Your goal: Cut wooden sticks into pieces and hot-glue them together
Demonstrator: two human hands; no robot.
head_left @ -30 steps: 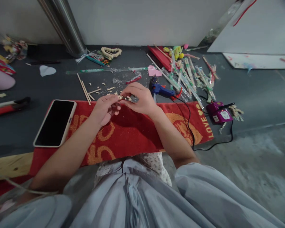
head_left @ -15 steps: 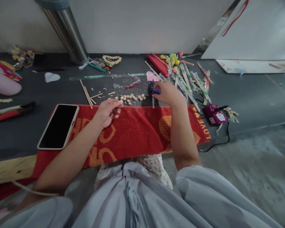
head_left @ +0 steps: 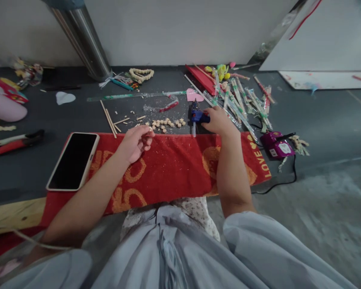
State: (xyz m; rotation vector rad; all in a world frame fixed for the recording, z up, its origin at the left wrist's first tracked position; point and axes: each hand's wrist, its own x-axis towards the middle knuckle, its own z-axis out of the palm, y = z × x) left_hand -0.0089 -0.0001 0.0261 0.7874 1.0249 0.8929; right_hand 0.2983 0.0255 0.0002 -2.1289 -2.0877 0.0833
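A small blue glue gun [head_left: 196, 115] lies on the dark tabletop, its dark nozzle pointing away from me and a clear glue stick poking out toward the red towel [head_left: 174, 172]. My right hand [head_left: 219, 121] has its fingers closed around the handle end. Over the towel's far edge, my left hand [head_left: 136, 142] is curled, with thumb and forefinger pinching a small cream-coloured piece [head_left: 151, 128]. Just beyond those fingertips lies a scatter of small cream star-like pieces [head_left: 165, 123]. Several thin wooden sticks [head_left: 108, 119] rest to the left of them.
A phone [head_left: 74, 160] lies on the towel's left end, with pliers [head_left: 16, 142] farther left. Behind stand a steel flask [head_left: 86, 44] and a heart-shaped cream ring [head_left: 141, 75]. Wrapped sticks [head_left: 243, 100] and a purple box with a black cord [head_left: 276, 144] lie right.
My right hand has shifted right, from over the glue gun's body to its handle end, uncovering more of the gun. My left hand has barely moved.
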